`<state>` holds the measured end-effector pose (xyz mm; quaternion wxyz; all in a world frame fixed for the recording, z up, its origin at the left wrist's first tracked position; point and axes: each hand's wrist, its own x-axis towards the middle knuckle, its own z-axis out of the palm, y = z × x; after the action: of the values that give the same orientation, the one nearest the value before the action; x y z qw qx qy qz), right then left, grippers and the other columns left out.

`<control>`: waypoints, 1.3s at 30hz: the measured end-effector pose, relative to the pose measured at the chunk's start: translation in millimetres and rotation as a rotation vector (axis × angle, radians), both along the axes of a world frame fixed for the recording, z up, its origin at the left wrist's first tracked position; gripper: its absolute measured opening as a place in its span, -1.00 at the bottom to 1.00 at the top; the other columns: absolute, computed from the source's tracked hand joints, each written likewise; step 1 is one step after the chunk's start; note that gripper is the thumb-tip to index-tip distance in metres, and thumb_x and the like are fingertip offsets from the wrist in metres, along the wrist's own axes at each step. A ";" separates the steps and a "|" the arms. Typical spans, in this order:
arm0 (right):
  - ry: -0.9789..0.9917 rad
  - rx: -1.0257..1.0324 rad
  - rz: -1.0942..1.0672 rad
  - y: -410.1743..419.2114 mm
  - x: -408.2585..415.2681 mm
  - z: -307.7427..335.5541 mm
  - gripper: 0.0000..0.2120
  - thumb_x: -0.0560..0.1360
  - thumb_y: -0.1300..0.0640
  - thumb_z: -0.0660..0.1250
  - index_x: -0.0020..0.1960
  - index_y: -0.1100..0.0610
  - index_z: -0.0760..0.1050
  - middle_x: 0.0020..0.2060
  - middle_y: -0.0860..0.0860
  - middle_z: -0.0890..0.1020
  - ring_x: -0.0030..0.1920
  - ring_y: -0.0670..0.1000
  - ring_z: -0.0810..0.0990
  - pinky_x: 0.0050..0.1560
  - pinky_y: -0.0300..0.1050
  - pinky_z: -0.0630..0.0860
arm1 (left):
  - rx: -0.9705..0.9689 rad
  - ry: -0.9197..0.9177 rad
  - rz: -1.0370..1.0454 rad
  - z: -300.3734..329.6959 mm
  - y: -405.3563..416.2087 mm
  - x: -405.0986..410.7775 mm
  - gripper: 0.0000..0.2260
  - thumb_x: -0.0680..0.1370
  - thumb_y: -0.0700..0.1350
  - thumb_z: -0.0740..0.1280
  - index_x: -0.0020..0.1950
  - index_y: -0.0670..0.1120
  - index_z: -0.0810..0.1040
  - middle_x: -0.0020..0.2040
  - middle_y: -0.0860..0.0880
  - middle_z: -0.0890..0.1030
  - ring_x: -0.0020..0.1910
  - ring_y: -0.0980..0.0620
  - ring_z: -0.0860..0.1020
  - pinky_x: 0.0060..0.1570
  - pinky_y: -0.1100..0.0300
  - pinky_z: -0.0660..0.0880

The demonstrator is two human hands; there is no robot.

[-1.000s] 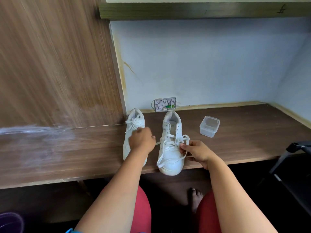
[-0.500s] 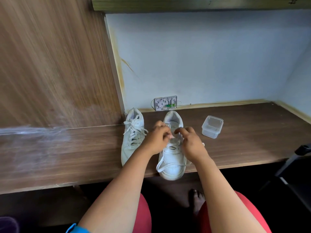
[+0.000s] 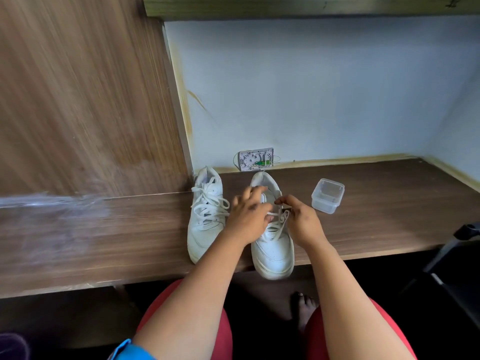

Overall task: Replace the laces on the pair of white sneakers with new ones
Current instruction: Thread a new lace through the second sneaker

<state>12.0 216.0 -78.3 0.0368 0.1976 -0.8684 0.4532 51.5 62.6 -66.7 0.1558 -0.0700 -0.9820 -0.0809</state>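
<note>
I see both hands have moved up onto the right white leather sneaker (image 3: 272, 245) at the brown wooden desk's (image 3: 389, 229) edge: right hand (image 3: 301, 219) pinching its flat white lace (image 3: 281, 224), left hand (image 3: 248, 216) seemingly pinching too, its other fingers spread. Unlacing is under way.

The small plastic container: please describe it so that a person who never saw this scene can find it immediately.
Look along the dark wooden desk under the pale blue wall. To the right of the two white sneakers, just beyond the right hand, stands the small plastic container. It is the only clear, square box there, and it touches nothing else.
</note>
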 end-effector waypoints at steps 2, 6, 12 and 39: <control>-0.042 -0.016 0.004 2.8 0.8 2.3 -0.60 0.44 0.38 0.14 0.06 -0.03 0.53 -0.07 -0.06 0.63 -0.12 -0.05 0.57 -0.25 -0.40 0.40 | 0.060 0.042 -0.016 -5.8 -0.7 -5.0 -0.84 0.56 0.02 0.31 0.00 -0.02 0.62 0.42 0.00 0.32 0.39 -0.08 0.22 0.24 -0.08 0.29; -0.090 -0.085 0.025 9.5 0.4 5.8 -0.57 0.42 0.46 0.09 0.03 0.05 0.55 -0.07 -0.01 0.64 -0.17 -0.15 0.57 -0.32 -0.44 0.39 | 0.549 0.309 0.166 8.6 -27.4 -4.7 -0.93 0.50 -0.14 0.39 -0.16 -0.01 0.66 0.23 -0.03 0.47 0.21 -0.09 0.37 0.16 0.17 0.37; -0.100 -0.063 0.031 10.1 -0.8 7.3 -0.62 0.47 0.43 0.12 0.05 0.05 0.55 -0.01 -0.01 0.63 -0.17 -0.13 0.55 -0.33 -0.44 0.40 | 0.422 0.104 0.424 12.3 -79.4 18.3 -0.88 0.47 -0.05 0.42 -0.03 0.14 0.66 0.27 0.12 0.45 0.29 -0.07 0.31 0.25 0.10 0.30; 0.084 0.086 -0.247 -16.1 24.5 10.7 -0.69 0.30 0.14 0.42 -0.04 -0.01 0.38 -0.34 -0.11 0.58 -0.28 -0.05 0.55 -0.31 -0.12 0.45 | 0.398 -0.002 -0.048 -15.5 2.2 -23.4 -0.89 0.46 -0.27 0.35 -0.10 -0.17 0.67 0.24 0.00 0.47 0.18 0.00 0.48 0.18 0.18 0.41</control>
<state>36.5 199.9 -67.6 0.1202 0.1094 -0.9025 0.3988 28.1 64.8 -82.2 0.1637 -0.0609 -0.9449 -0.2770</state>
